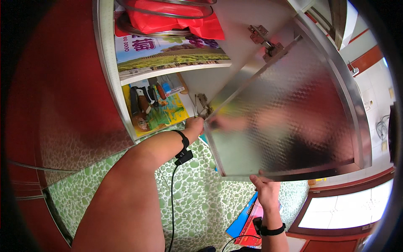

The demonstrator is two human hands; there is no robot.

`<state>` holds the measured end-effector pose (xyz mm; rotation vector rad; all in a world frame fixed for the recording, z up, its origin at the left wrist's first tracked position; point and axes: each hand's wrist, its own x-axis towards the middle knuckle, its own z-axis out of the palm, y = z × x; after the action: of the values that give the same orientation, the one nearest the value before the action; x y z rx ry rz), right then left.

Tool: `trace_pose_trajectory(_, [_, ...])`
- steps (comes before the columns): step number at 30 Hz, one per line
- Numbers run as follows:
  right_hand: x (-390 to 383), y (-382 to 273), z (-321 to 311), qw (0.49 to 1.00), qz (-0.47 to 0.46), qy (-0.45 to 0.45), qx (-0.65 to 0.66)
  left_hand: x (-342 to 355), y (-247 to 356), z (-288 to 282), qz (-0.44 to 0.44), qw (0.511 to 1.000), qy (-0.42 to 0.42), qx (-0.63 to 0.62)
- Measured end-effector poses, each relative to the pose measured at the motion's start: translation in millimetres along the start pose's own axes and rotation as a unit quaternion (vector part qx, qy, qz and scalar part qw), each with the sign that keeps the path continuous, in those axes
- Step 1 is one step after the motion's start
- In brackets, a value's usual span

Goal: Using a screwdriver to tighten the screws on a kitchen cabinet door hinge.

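A cabinet door (281, 113) with a patterned, see-through panel and metal frame stands swung out to the right. My left hand (194, 127) is closed beside the lower hinge (204, 104), close to the door's hinge-side edge. A thin metal rod (195, 104) rises from its fingers near that hinge; the part inside the hand is hidden, so its kind is unclear. Below the door, my right hand (266, 194) grips the frame's bottom edge, thumb and fingertips against it. The upper hinge (266, 43) joins the door to the cabinet side.
The lower shelf holds several handled tools (145, 98) on a yellow-green sheet. Above sits a printed carton (168, 52) beneath red plastic (168, 19) and wire racks. A red glossy panel (63, 84) stands at left. Blue and red flat packages (247, 222) lie on the pebble-patterned floor (197, 201).
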<state>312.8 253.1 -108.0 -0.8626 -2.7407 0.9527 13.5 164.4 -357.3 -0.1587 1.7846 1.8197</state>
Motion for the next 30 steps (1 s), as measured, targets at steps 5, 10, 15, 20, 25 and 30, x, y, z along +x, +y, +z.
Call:
trace_pose_trajectory(5, [-0.9,-3.2,2.3,0.999,-0.017,0.039,0.030,-2.2,13.5,-12.2,-0.043,0.996,-0.070,0.035])
trace_pose_trajectory(10, [2.1,4.8,5.6,0.999,0.008,0.033,0.037,4.7,3.4,-12.2,-0.049,0.994,-0.089,-0.043])
trace_pose_trajectory(15, [2.1,9.2,5.8,0.998,-0.015,0.045,0.034,2.9,6.8,-11.1,-0.018,0.997,-0.073,-0.007])
trace_pose_trajectory(20, [0.4,7.7,8.6,0.998,-0.013,0.061,0.021,-2.2,6.0,-15.9,0.005,0.992,-0.103,0.065])
trace_pose_trajectory(25, [-0.2,14.2,6.4,0.994,-0.081,0.066,0.041,9.4,-5.6,-4.6,0.031,0.993,-0.109,0.020])
trace_pose_trajectory(30, [-2.5,3.1,8.0,0.994,-0.087,0.068,0.013,-6.2,13.7,-10.2,-0.102,0.986,-0.046,-0.123])
